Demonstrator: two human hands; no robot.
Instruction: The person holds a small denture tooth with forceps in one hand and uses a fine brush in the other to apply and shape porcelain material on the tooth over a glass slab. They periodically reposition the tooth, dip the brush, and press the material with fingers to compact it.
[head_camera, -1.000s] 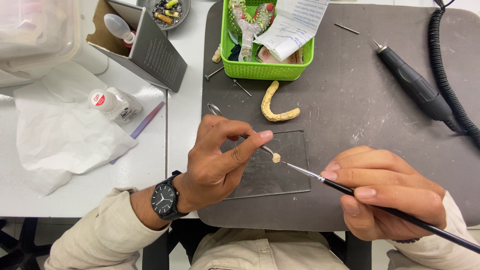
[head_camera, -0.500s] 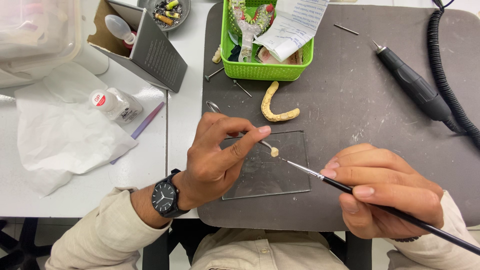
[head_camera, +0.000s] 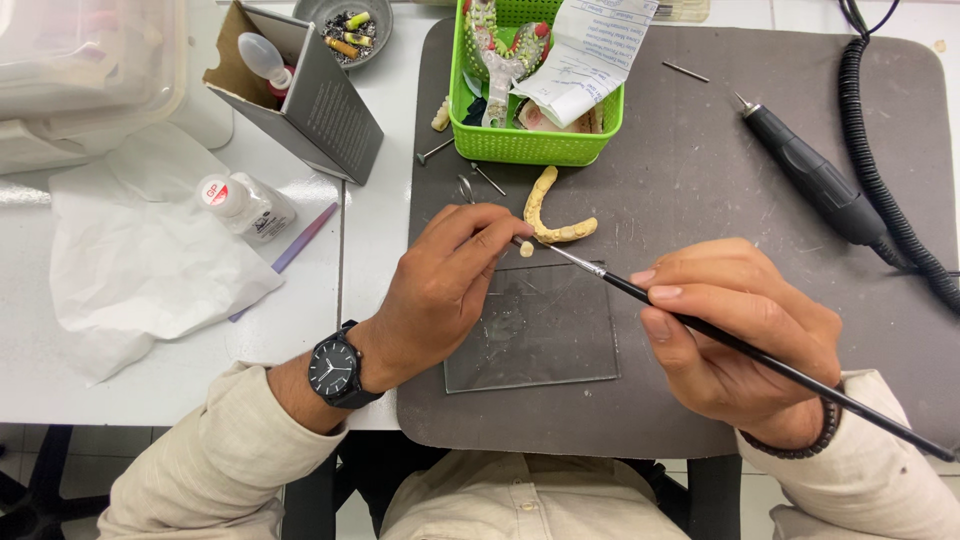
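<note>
The left hand (head_camera: 440, 290) pinches a small cream tooth (head_camera: 526, 248) between thumb and fingertips, seemingly mounted on a thin metal holder. The right hand (head_camera: 740, 335) is closed in a pen grip around a slim black brush (head_camera: 740, 345), whose tip meets the tooth. Compared with a second ago, the tooth and brush tip have risen away from the middle of the glass slab (head_camera: 535, 335) towards its far edge, and the left fingers have curled tighter. The tooth now hangs over the grey mat (head_camera: 700, 180), just short of the cream dental arch (head_camera: 550, 210); the brush is working on the tooth rather than dipping at the slab.

Room is tight on the far side: the arch lies just beyond the tooth, with the green basket (head_camera: 530, 145) behind it near the mat's far edge and loose metal pins beside it. The black handpiece (head_camera: 810, 180) and its coiled cord (head_camera: 880, 170) run along the mat's right side, well apart from the right hand. The slab's surface and the mat's near edge lie open under both wrists. Left of the mat, on the white table (head_camera: 380, 220), sit a small bottle (head_camera: 245, 205), crumpled paper (head_camera: 140, 260) and a grey box (head_camera: 310, 95), clear of the left arm with its watch (head_camera: 335, 370).
</note>
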